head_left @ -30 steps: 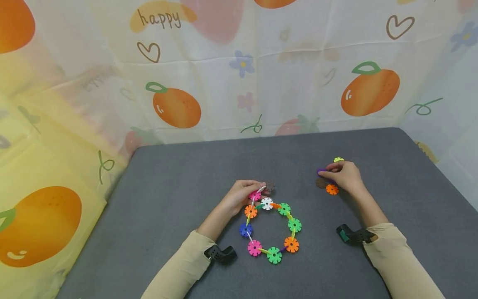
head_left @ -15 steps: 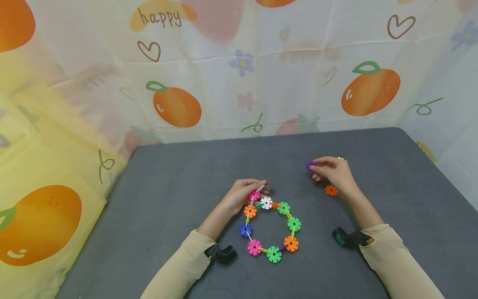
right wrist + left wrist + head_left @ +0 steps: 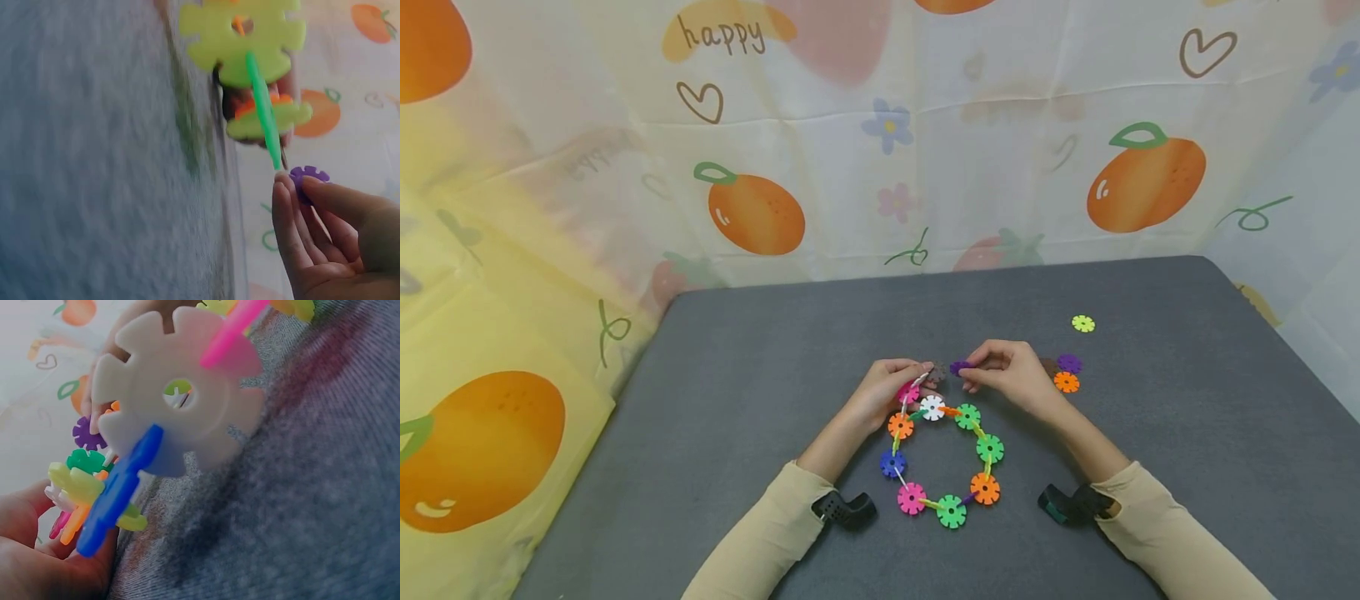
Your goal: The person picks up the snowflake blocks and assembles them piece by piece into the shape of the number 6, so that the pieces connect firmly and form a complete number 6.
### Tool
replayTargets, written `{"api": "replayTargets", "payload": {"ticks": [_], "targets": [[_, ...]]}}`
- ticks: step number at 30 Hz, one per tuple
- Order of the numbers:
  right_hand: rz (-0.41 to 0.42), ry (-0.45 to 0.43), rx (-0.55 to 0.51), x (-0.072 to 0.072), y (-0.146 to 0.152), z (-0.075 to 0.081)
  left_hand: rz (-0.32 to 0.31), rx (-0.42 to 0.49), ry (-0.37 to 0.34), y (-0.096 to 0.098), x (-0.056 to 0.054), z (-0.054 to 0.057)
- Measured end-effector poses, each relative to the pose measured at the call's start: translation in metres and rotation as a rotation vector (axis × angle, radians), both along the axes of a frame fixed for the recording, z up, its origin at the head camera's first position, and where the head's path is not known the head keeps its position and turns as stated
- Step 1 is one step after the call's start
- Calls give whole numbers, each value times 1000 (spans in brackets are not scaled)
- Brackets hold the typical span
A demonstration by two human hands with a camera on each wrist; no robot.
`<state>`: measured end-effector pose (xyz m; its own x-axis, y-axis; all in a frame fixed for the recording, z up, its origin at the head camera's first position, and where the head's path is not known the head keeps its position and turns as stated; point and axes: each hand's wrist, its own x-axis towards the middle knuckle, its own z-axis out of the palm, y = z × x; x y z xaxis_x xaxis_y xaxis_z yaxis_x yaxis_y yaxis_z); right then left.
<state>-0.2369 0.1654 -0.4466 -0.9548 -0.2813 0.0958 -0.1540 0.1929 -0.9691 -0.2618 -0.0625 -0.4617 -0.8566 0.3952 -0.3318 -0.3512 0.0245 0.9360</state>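
Observation:
A ring of interlocking snowflake discs (image 3: pixel 951 512) in several colours lies on the grey table. At its far left my left hand (image 3: pixel 876 396) pinches an end of the chain, where a pink disc (image 3: pixel 909 392) and a white one on edge show. A brown disc (image 3: pixel 937 372) sticks out past those fingertips. Between thumb and fingers, my right hand (image 3: pixel 1018 379) holds a purple snowflake disc (image 3: pixel 957 367), a small gap from the brown one. In the right wrist view the purple disc (image 3: pixel 307 181) is partly covered by the thumb. Chain discs (image 3: pixel 144 381) loom large in the left wrist view.
Right of my right hand lie loose discs: a purple one (image 3: pixel 1070 363), an orange one (image 3: pixel 1067 382) and a partly hidden brown one (image 3: pixel 1048 365). A yellow disc (image 3: pixel 1083 323) lies farther back. Behind the table (image 3: pixel 790 333) hangs a printed curtain (image 3: pixel 835 192).
My right hand has picked the purple disc from the loose pieces and carried it left, close to my left hand. The left hand and the ring have hardly moved.

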Motion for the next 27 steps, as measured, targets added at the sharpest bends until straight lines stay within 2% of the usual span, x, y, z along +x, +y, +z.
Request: {"api": "replayTargets", "payload": {"ticks": [4, 10, 16, 22, 27], "targets": [[36, -22, -23, 2, -5, -2, -2, 10, 5, 0, 1, 0], [27, -28, -50, 3, -8, -5, -15, 17, 18, 0, 0, -1], [33, -19, -69, 2, -9, -7, -28, -13, 15, 2, 0, -2], [30, 50, -91, 3, -12, -9, -16, -14, 7, 5, 1, -2], [48, 100, -173, 1, -14, -13, -18, 29, -12, 5, -1, -2]]}}
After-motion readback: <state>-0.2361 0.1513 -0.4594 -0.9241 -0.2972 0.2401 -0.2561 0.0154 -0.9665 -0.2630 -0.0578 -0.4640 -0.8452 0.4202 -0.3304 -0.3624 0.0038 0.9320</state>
